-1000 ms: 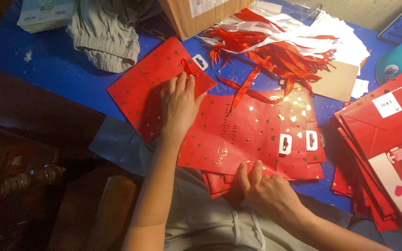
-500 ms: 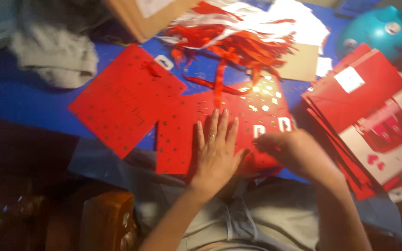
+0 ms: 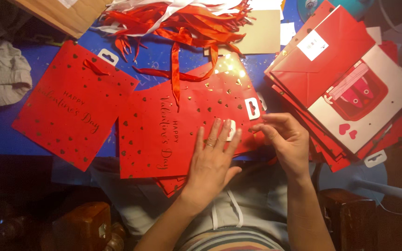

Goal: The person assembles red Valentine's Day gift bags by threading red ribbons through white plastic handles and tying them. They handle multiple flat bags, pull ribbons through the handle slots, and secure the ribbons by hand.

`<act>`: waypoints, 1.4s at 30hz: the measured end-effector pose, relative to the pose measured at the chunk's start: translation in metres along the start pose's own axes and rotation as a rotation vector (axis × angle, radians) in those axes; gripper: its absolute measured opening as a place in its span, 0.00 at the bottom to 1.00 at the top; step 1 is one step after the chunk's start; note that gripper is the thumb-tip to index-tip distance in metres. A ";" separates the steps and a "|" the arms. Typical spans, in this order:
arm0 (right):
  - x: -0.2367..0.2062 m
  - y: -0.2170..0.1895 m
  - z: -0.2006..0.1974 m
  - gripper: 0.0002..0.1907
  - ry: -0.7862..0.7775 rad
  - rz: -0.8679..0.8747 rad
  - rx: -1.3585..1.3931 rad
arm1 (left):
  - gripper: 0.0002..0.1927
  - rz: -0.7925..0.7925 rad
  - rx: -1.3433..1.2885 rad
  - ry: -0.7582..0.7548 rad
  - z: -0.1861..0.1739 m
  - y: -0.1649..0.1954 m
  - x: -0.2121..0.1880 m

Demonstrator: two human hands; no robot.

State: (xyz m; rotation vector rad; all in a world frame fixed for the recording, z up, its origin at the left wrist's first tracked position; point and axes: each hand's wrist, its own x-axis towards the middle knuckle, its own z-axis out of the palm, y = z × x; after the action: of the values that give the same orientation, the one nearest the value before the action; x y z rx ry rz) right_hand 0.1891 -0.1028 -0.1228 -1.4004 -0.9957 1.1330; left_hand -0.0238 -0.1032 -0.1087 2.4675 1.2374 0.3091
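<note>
The left hand lies flat, fingers spread and holding nothing, on the lower right part of a red gift bag dotted with gold hearts. That bag lies flat at the near edge of the blue table, its lower edge hanging slightly over the person's lap, with more red bags showing beneath it. The right hand hovers just beside the bag's right edge, fingers loosely curled toward each other; whether they pinch anything cannot be told. A white hang tag sits at the bag's right end, just above both hands.

A second red gift bag lies tilted to the left, its corner touching or just overlapping the middle bag. To the right, a stack of red bags and envelopes crowds close to the right hand, leaving only a narrow strip of open table between. Above, a tangle of red and white ribbons fills the far side, one ribbon trailing onto the middle bag. A cardboard box sits at upper left, grey cloth at the left edge.
</note>
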 end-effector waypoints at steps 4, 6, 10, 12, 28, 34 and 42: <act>0.001 0.014 0.009 0.04 0.008 -0.078 0.095 | 0.44 0.065 0.006 -0.064 0.012 0.019 0.007; 0.002 0.018 0.011 0.05 0.062 -0.119 0.017 | 0.45 0.104 0.003 -0.068 0.013 0.026 0.011; 0.004 0.020 0.005 0.06 0.097 -0.054 0.072 | 0.51 0.039 -0.248 0.081 0.007 0.030 0.010; 0.005 0.022 0.003 0.06 0.113 -0.047 0.016 | 0.53 -0.061 -0.214 0.201 0.005 0.030 0.007; -0.002 0.036 -0.002 0.05 0.105 -0.303 0.004 | 0.17 -0.460 -0.737 0.152 -0.010 0.005 0.014; -0.010 0.011 0.021 0.06 0.076 -0.537 -0.374 | 0.08 -0.471 -1.037 0.299 0.005 -0.007 0.023; -0.005 -0.023 0.024 0.08 -0.129 -0.423 -0.660 | 0.08 -0.372 -0.979 0.298 0.004 -0.011 0.026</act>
State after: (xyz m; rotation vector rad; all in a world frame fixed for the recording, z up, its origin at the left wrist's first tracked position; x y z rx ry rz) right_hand 0.1649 -0.0999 -0.1001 -1.5175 -1.7695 0.5988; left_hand -0.0152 -0.0774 -0.1165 1.3679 1.2092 0.9342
